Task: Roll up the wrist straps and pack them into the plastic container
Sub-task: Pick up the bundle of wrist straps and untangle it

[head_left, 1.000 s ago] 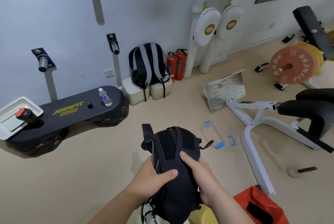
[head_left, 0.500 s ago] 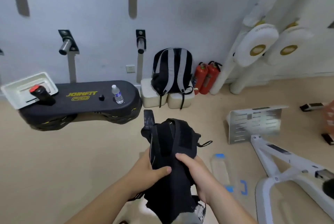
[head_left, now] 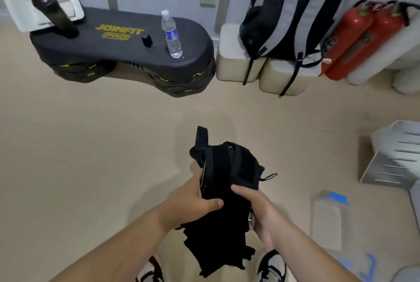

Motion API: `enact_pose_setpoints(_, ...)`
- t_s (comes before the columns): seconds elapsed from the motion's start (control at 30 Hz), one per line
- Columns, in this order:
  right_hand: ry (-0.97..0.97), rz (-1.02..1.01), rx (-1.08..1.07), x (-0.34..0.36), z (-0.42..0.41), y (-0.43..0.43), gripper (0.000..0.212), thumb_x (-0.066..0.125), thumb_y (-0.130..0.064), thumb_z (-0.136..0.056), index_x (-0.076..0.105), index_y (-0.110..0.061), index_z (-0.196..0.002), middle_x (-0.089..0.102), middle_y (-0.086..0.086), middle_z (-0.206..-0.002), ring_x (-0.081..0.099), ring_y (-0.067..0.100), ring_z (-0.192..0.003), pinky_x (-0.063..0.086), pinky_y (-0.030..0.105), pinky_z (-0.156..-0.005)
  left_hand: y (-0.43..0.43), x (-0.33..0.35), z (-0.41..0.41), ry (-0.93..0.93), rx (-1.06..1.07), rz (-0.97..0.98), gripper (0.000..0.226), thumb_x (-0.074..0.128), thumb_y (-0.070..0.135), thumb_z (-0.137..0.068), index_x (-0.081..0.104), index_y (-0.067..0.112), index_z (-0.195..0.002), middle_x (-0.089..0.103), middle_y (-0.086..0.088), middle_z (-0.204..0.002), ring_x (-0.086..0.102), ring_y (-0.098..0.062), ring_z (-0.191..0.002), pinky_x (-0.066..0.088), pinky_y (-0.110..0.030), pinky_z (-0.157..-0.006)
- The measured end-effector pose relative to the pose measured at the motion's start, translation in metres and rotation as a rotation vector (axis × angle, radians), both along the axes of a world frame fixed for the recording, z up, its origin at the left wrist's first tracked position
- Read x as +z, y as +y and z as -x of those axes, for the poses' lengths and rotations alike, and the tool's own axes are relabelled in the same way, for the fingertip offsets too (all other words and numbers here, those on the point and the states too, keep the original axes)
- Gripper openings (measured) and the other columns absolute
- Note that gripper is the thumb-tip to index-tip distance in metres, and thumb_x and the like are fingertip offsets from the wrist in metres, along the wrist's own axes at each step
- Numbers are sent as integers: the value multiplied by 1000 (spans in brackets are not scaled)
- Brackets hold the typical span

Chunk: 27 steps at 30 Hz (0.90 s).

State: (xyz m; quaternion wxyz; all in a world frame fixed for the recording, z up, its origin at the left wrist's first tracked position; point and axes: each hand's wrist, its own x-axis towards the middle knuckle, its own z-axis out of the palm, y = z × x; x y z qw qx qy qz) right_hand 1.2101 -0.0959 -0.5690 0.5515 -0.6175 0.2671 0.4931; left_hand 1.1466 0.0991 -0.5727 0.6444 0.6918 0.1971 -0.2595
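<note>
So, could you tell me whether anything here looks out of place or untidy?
The wrist straps form a loose bundle in the left hand and right hand, ragged ends dangling, not rolled.

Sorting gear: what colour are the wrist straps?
Black wrist straps, clearest in the head view.

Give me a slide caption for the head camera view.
Both hands, left and right, grip bundled black wrist straps above the floor.

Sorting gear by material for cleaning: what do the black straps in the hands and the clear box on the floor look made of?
Wrist straps: apparently woven fabric, matte black; they fold and droop limply, edges ragged. Plastic container: looks like clear, glossy plastic; the floor shows through, with blue clips at its rim.
</note>
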Motion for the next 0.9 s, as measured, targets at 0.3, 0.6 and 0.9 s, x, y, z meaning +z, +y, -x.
enact_pose_setpoints(0.3,11,-57,-57,-231,42,81,35,72,-30,-89,71,-22,-123,82,8,-105,76,31,-101,61,41,-71,65,-230,35,6,38,-155,62,80,6,-89,53,29,-139,75,9,-123,71,-6,-116,57,-30,-103)
enact_pose_setpoints(0.6,-19,195,262,-293,96,83,21,61,-19,-96,59,-7,-113,51,4,-89,45,22,-77,39,29,-69,112,-290,135,314,24,-581,78,82,21,-87,39,5,-150,60,-12,-140,58,-18,-104,58,-34,-88)
enact_pose_setpoints(0.9,-327,280,597,-283,36,99,15,48,-16,-92,57,-4,-96,47,9,-88,38,26,-80,28,32,-61,84,-307,132,171,63,-536,26,68,29,-99,68,26,-125,69,10,-115,65,-9,-102,49,-23,-96)
